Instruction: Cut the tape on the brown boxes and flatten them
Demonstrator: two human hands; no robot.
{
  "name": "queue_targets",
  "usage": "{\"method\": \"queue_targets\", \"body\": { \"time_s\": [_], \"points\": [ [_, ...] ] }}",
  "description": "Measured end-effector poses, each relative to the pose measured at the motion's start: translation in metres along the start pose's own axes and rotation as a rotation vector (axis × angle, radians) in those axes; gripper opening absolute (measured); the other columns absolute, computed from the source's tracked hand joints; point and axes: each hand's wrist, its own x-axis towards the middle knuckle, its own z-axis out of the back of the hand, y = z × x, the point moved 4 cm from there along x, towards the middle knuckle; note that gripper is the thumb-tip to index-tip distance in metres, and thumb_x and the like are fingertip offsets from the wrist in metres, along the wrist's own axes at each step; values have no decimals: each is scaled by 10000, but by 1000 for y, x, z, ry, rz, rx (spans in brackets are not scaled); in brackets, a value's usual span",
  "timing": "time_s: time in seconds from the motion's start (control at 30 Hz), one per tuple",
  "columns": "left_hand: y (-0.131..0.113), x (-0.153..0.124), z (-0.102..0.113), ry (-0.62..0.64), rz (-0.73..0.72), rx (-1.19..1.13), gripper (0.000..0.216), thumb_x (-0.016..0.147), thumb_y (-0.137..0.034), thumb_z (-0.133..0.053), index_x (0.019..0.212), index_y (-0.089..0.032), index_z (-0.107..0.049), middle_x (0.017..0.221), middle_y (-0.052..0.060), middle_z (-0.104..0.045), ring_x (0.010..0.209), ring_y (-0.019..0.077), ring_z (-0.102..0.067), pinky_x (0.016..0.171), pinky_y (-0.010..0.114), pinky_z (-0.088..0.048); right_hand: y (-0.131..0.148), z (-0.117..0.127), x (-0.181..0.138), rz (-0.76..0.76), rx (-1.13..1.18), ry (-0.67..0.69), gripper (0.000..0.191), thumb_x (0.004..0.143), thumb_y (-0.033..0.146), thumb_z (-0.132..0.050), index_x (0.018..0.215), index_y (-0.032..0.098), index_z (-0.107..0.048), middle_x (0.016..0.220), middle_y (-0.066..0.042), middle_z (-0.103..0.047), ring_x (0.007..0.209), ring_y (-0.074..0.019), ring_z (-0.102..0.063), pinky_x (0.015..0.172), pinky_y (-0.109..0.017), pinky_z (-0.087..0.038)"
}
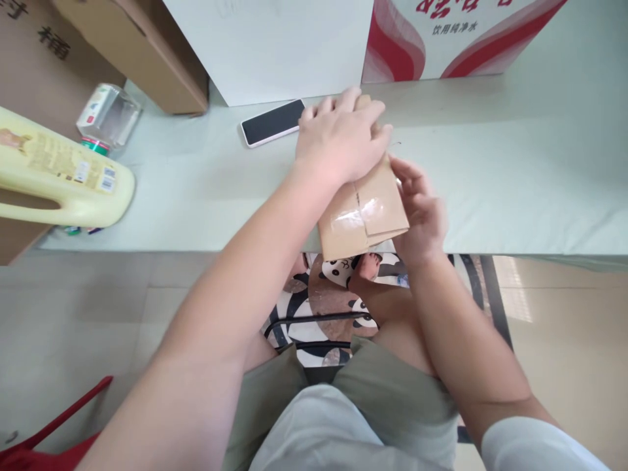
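Observation:
A small brown cardboard box [366, 212] sealed with clear tape rests at the near edge of a pale green table [515, 176]. My left hand [341, 140] lies over the box's far end, fingers curled down on it. My right hand [422, 209] grips the box's right side, thumb and fingers against the cardboard. The far end of the box is hidden under my left hand.
A black phone [272, 122] lies face up just left of my left hand. A yellow jug [59, 180] and a clear bottle [105, 118] lie at the left. Brown cartons [142, 46], a white box [289, 42] and a red-and-white box [456, 33] line the back.

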Motion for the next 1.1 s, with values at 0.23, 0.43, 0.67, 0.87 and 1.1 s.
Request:
{"method": "queue_targets", "body": {
  "time_s": [0.23,0.43,0.67,0.87,1.1],
  "points": [
    [12,-8,0,-50,-16,-27,410,954,-426,-498,1321,-419,-682,1528,-7,-568,1338,422,-508,1139,654,-324,-18,16,9,-405,-748,51,438,818,324,-569,1230,199,-646,1107,-163,-685,939,-283,-627,824,-421,-501],
    [9,-9,4,7,9,-86,414,940,-472,-462,1295,-488,-674,1530,-44,-550,1373,425,-462,1171,654,-268,-9,20,10,-474,-728,107,489,788,221,-510,1264,246,-621,767,-60,-676,772,-271,-605,716,-374,-436],
    [10,-6,3,11,17,-93,436,927,-485,-485,1317,-426,-672,1547,-14,-541,1385,419,-454,1186,651,-263,-6,40,10,-282,140,-208,376,822,320,-343,1110,244,-573,784,-48,-606,733,-203,-652,564,-314,-431],
    [16,3,-3,-89,33,-313,239,751,-428,-726,976,-493,-772,1379,-22,-661,1325,481,-495,1161,670,-255,56,48,-8,227,-4,-535,158,887,425,-475,967,298,-524,625,25,-365,533,-161,-456,512,-315,-358],
    [10,-1,-3,-7,25,-84,385,928,-450,-565,1293,-430,-685,1519,4,-560,1349,419,-476,1164,656,-276,126,17,-52,632,-190,-279,107,837,169,-536,796,232,-612,531,50,-409,428,-85,-320,433,-282,-241]
  ]
}}
